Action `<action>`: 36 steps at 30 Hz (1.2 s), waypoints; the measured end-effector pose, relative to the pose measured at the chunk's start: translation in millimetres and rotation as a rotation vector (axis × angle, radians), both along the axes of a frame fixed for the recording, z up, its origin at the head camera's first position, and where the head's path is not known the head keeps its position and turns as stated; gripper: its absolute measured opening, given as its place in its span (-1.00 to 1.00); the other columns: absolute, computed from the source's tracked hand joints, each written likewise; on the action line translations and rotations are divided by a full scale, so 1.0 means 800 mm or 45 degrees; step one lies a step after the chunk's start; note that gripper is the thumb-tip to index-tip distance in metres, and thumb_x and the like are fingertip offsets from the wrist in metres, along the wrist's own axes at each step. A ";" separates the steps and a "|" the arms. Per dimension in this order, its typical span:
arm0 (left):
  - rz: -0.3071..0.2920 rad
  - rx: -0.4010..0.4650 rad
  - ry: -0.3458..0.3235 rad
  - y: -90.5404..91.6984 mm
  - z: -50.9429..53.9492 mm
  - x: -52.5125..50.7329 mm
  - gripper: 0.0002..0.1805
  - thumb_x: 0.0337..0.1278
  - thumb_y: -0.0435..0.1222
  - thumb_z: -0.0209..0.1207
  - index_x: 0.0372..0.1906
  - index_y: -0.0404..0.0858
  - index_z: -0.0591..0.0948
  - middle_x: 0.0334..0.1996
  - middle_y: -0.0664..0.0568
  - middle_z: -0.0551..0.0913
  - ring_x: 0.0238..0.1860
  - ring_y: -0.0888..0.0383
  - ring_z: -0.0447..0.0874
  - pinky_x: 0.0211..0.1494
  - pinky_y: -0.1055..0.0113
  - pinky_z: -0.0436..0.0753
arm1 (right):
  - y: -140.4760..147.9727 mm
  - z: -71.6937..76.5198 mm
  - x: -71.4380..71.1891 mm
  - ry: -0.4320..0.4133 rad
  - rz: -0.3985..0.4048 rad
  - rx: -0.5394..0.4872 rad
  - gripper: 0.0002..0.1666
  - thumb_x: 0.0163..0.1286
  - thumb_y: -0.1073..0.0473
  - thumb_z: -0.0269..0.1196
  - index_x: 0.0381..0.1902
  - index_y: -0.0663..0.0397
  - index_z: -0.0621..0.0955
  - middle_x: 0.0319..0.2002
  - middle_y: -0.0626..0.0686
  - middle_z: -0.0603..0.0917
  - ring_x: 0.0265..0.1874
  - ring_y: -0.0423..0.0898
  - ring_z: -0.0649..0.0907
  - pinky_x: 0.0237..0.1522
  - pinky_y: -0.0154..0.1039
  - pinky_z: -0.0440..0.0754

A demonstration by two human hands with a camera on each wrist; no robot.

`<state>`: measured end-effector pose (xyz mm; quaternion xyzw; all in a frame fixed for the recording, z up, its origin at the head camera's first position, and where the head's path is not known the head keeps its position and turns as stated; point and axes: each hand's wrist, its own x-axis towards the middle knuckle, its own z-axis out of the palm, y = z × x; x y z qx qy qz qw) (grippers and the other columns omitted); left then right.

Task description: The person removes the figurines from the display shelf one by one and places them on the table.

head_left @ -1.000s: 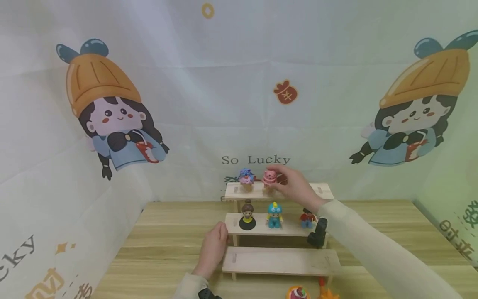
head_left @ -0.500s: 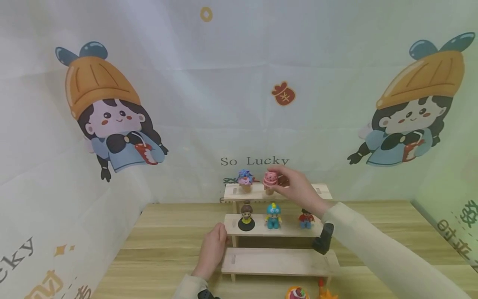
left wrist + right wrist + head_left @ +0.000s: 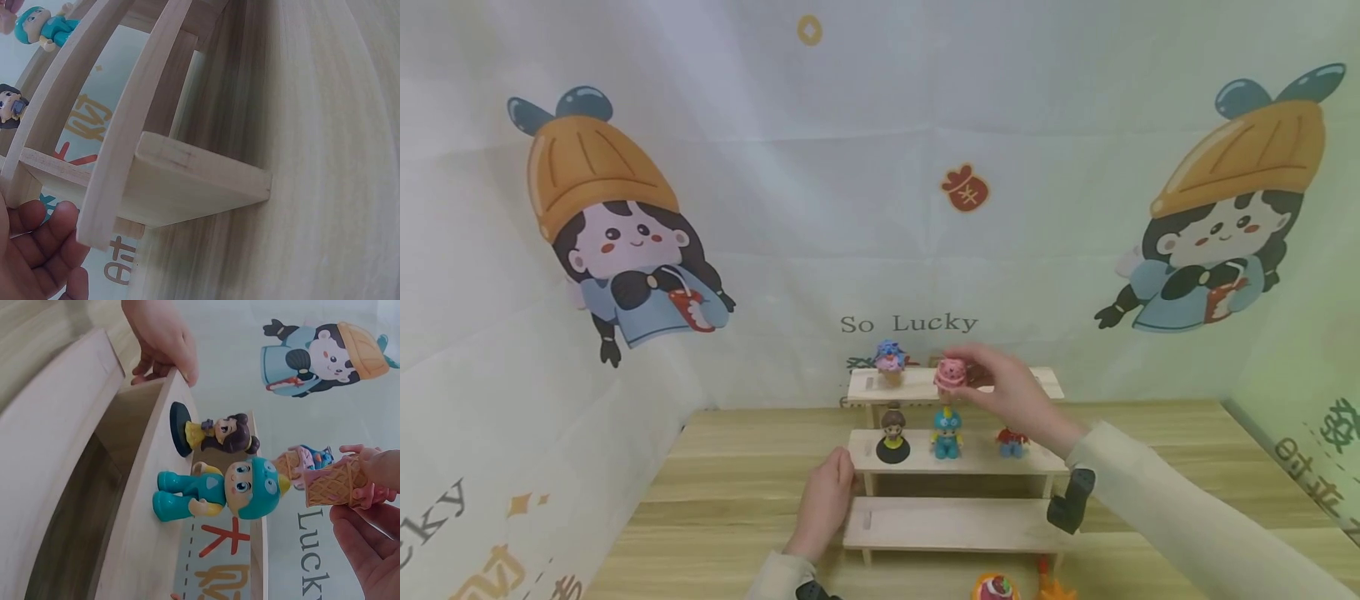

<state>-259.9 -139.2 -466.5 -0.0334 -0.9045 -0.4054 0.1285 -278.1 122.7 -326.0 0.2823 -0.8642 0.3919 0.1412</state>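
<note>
My right hand [image 3: 1011, 392] pinches a pink ice cream cone toy [image 3: 951, 377] between thumb and fingers, in front of the top step of a wooden tiered stand [image 3: 958, 527]. Its waffle cone [image 3: 334, 482] shows in the right wrist view, apart from the shelf. My left hand [image 3: 823, 504] grips the left end of the middle step, thumb on the board's edge. A blue and pink ice cream cone toy [image 3: 891, 360] stands on the top step. On the middle step stand a brown-haired doll [image 3: 892, 435], a teal-helmeted figure [image 3: 947, 435] and a figure in red [image 3: 1012, 442], partly covered by the right wrist.
Near the front of the wood-grain table [image 3: 700, 500] lie a round cake toy [image 3: 996, 587] and an orange toy [image 3: 1056, 590], both cut off by the frame. A printed cloth [image 3: 820, 208] hangs behind the stand and along both sides.
My right hand has drawn the pink ice cream cone toy off its place on the top step, slightly right and toward me. The left hand keeps its place on the stand.
</note>
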 end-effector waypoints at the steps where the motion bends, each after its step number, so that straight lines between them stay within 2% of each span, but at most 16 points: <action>1: 0.002 0.002 0.002 0.000 0.000 0.000 -0.65 0.45 -0.24 -0.26 -0.49 -0.20 0.38 -0.59 0.01 0.53 -0.57 0.20 0.36 -0.47 0.32 0.40 | 0.000 -0.001 0.003 0.005 0.012 -0.005 -0.44 0.16 0.34 0.36 0.15 0.19 0.51 -0.10 0.09 0.65 -0.18 -0.06 0.67 -0.12 -0.27 0.64; 11: 0.018 -0.026 0.005 -0.001 0.000 0.000 -0.67 0.44 -0.25 -0.25 -0.49 -0.18 0.38 -0.62 0.08 0.49 -0.57 0.19 0.36 -0.48 0.32 0.39 | -0.001 -0.009 0.031 0.046 0.100 -0.010 -0.41 0.11 0.38 0.38 0.14 0.20 0.51 -0.12 0.08 0.66 -0.21 -0.09 0.68 -0.12 -0.30 0.63; 18: 0.019 -0.029 -0.006 -0.001 0.000 0.001 -0.65 0.45 -0.23 -0.26 -0.48 -0.19 0.40 -0.60 0.08 0.52 -0.57 0.20 0.37 -0.48 0.31 0.39 | -0.003 -0.013 0.040 0.018 0.104 0.006 -0.39 0.07 0.35 0.40 0.13 0.17 0.52 -0.11 0.06 0.67 -0.21 -0.12 0.68 -0.09 -0.33 0.62; 24: 0.018 -0.007 -0.026 -0.001 0.001 -0.001 -0.65 0.45 -0.22 -0.27 -0.48 -0.18 0.40 -0.59 0.09 0.50 -0.56 0.20 0.37 -0.46 0.33 0.39 | -0.004 -0.019 0.049 0.067 0.136 0.010 -0.41 0.05 0.35 0.41 0.09 0.19 0.54 -0.09 0.07 0.68 -0.21 -0.12 0.68 -0.11 -0.31 0.63; 32: 0.018 -0.013 -0.014 -0.001 -0.001 -0.002 -0.63 0.46 -0.21 -0.28 -0.48 -0.19 0.40 -0.60 0.08 0.50 -0.58 0.20 0.35 -0.47 0.33 0.39 | -0.005 -0.036 0.061 0.095 0.216 0.008 -0.46 0.08 0.35 0.41 0.06 0.21 0.53 -0.15 0.06 0.68 -0.25 -0.17 0.68 -0.16 -0.32 0.64; 36: 0.027 -0.020 -0.014 0.000 0.000 -0.001 -0.64 0.45 -0.23 -0.27 -0.50 -0.18 0.40 -0.61 0.08 0.50 -0.59 0.20 0.35 -0.48 0.34 0.39 | -0.005 -0.046 0.067 0.104 0.257 0.003 -0.47 0.08 0.32 0.42 0.03 0.16 0.53 -0.17 0.04 0.68 -0.26 -0.18 0.69 -0.18 -0.33 0.64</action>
